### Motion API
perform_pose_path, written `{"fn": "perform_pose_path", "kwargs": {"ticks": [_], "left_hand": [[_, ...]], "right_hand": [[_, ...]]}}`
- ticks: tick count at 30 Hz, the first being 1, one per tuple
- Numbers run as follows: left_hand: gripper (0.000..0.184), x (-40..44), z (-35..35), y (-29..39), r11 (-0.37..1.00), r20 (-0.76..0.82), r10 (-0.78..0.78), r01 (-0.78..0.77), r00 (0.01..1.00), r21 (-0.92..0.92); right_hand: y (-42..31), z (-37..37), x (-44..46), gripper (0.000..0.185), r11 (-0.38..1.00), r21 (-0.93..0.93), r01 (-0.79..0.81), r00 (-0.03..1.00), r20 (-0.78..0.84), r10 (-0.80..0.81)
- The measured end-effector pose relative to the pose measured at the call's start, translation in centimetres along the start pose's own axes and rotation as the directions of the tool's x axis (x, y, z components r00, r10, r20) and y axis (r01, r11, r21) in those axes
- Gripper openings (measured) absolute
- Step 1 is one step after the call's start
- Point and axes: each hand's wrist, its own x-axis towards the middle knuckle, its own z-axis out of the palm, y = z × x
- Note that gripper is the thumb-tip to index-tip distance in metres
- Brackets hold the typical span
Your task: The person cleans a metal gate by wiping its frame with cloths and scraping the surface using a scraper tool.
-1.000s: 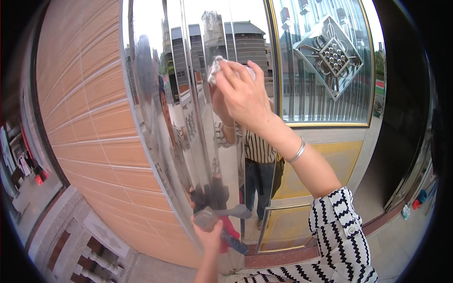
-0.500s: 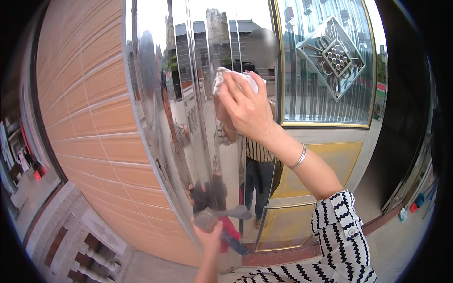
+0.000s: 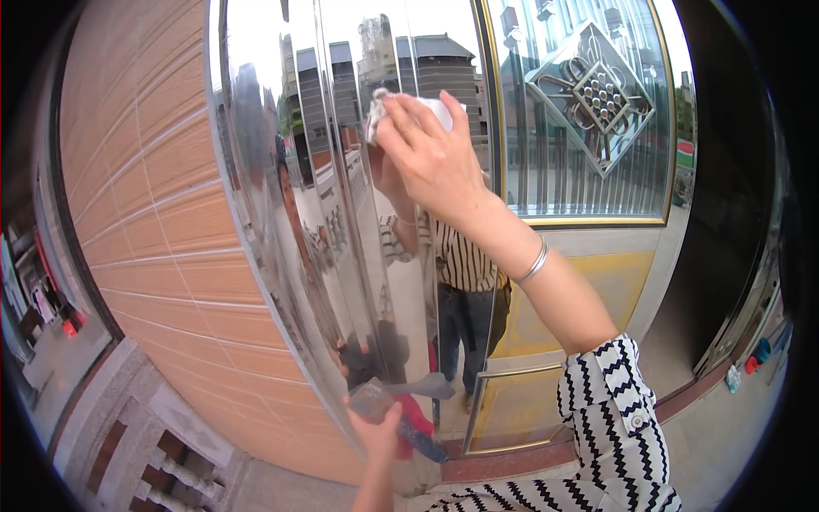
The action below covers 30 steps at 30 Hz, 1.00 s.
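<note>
My right hand (image 3: 433,162) presses a crumpled white cloth (image 3: 376,115) against the shiny mirror-like metal panel (image 3: 363,273), fingers bent over it. Part of the cloth shows past the fingertips and more shows under the palm. Low in the view, my left hand (image 3: 375,433) is closed around what looks like a scraper, with a greyish flat end by the thumb and a dark blue handle (image 3: 420,439) slanting down to the right. Something pinkish-red (image 3: 415,413) shows beside the handle. Reflections in the panel blur the outline of these things.
Orange tiled wall (image 3: 171,222) runs along the left of the panel. To the right is a door with a fluted glass pane (image 3: 589,111) and yellow lower panels (image 3: 580,299). A stone balustrade (image 3: 128,427) stands at lower left. A dark opening (image 3: 725,171) lies far right.
My right hand and the cloth have moved up and slightly left along the panel. My left hand stays nearly where it was, with the same grip. The view has shifted slightly.
</note>
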Motion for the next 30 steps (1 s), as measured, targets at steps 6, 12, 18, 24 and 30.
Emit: {"fn": "perform_pose_path", "kwargs": {"ticks": [6, 12, 18, 24, 30], "left_hand": [[0.066, -0.6, 1.2, 2.4, 1.000, 0.020, -0.022, 0.022, 1.000, -0.012], [0.060, -0.6, 0.0, 2.8, 0.986, 0.065, -0.038, 0.048, 0.997, -0.160], [0.069, -0.5, -1.4, 4.1, 0.885, 0.277, -0.088, 0.203, 0.957, -0.418], [0.078, -1.2, -3.1, 3.5, 0.847, 0.408, -0.131, 0.316, 0.904, -0.428], [0.078, -2.0, -2.9, 2.8, 0.878, 0.338, -0.239, 0.351, 0.910, -0.325]], "right_hand": [[2.0, 1.6, 2.0, 0.021, 0.999, 0.025, -0.031, 0.999, -0.036, 0.032], [-1.7, -2.1, -6.1, 0.023, 0.965, 0.257, -0.046, 0.996, 0.084, 0.025], [-8.7, -10.3, -14.7, 0.021, -0.121, 0.595, -0.795, 0.515, 0.767, 0.383], [-16.9, -12.4, -22.2, 0.022, -0.545, 0.412, -0.731, 0.288, 0.909, 0.301], [-19.2, -14.1, -20.7, 0.027, -0.547, 0.384, -0.744, 0.358, 0.920, 0.158]]}}
